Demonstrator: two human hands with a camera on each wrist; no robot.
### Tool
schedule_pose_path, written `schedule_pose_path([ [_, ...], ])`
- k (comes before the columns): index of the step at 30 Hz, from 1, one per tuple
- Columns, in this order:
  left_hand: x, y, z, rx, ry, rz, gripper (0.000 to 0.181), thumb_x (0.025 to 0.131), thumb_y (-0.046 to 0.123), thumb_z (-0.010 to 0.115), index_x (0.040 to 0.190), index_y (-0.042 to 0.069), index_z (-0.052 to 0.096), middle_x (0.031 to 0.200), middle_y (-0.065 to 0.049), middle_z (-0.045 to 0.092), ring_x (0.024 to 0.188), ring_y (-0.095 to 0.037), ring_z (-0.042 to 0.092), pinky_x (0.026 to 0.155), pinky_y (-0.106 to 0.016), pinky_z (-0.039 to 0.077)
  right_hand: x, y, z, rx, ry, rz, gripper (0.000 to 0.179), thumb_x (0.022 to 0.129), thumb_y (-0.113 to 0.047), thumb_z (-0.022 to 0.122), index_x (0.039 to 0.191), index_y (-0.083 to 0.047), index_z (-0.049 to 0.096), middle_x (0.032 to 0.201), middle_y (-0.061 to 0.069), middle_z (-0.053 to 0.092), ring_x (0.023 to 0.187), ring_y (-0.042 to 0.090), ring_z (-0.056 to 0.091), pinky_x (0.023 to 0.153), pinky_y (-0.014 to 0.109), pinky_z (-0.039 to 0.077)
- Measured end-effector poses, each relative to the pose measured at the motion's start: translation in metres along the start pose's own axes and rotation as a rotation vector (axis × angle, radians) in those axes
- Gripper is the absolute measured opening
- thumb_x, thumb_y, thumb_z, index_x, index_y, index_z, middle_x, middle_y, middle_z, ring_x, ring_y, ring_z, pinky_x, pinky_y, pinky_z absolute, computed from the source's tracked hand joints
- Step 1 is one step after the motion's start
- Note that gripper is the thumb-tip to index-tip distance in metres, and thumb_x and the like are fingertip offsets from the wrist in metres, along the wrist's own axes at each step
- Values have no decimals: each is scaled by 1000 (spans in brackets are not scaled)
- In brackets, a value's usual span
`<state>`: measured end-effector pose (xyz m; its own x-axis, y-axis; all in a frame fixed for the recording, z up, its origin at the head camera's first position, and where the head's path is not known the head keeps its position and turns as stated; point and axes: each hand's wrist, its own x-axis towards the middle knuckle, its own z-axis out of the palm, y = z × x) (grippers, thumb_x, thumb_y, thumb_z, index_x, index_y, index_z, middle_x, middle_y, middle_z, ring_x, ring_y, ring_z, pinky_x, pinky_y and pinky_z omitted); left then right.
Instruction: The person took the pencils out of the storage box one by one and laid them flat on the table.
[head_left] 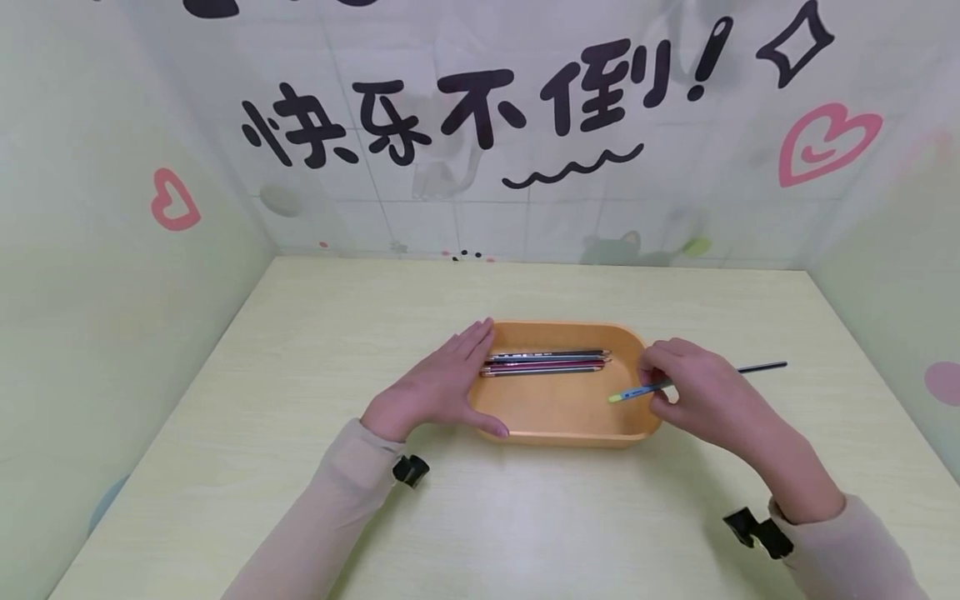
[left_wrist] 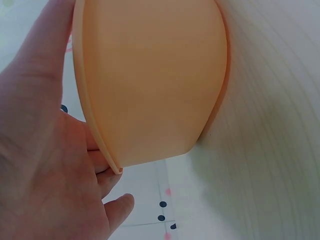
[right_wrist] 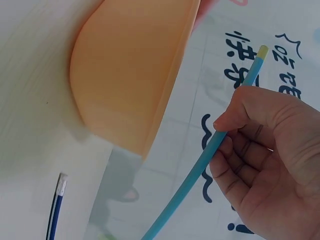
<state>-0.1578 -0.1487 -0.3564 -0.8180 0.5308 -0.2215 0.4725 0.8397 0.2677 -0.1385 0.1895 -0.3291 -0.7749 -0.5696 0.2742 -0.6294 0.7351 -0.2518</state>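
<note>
An orange plastic tray sits in the middle of the table with several pencils lying side by side in it. My left hand rests against the tray's left end, fingers straight toward the far rim and thumb on the near rim. In the left wrist view, the tray's outer wall is beside that hand. My right hand pinches a light blue pencil between thumb and fingers. The pencil's yellow end is over the tray's right part. Pencil points inside the tray face right.
A dark blue pencil with a pale end lies on the table right of the tray; part of it shows past my right hand. Printed walls close off the table's back and sides.
</note>
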Motion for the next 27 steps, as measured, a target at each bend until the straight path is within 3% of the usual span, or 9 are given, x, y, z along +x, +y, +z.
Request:
schedule_pose_path([
  [17,0,-1,1,-9,-3,-8,136,69,76,73,160,2,3,169,-10,-6,158,-25,-4,130,-39,7,-14,34,0,-33,-38,101,29,69,6,72,78,-17,57,80,-6,58,77,10,54,64,27,51],
  [27,0,0,0,4,-7,-5,137,69,77,72,160,2,2,169,-10,-7,158,-25,-4,130,-38,7,-23,55,2,-42,-49,120,28,69,5,71,78,-16,56,78,-7,55,76,11,50,62,26,45],
])
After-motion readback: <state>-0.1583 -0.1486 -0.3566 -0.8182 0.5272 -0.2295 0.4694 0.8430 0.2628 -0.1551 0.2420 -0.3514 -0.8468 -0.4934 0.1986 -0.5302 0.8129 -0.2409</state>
